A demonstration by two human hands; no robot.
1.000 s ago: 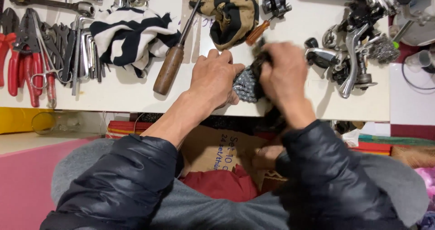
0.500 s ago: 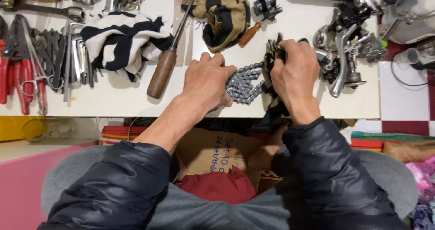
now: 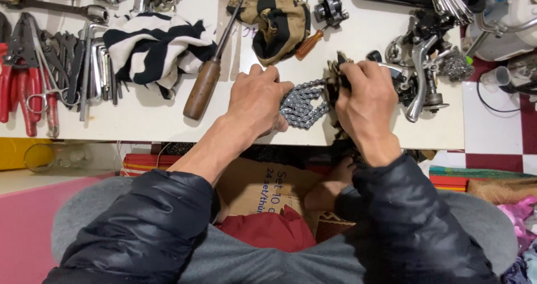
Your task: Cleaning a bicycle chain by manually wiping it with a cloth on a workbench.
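Both hands work at the near edge of the white counter [image 3: 140, 121]. The left hand [image 3: 257, 102] rests on a bunched grey bicycle chain [image 3: 302, 105], while the right hand [image 3: 366, 102] grips a dark toothed part [image 3: 334, 74] touching it. A wooden-handled screwdriver [image 3: 204, 85] lies just left, beside a striped cloth [image 3: 151, 46].

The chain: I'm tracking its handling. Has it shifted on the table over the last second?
Yes. The chain now lies spread between both hands, lower relative to the wooden-handled screwdriver.

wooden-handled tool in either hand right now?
No: the wooden-handled tool lies untouched on the table, while both the left hand and right hand hold the bike chain.
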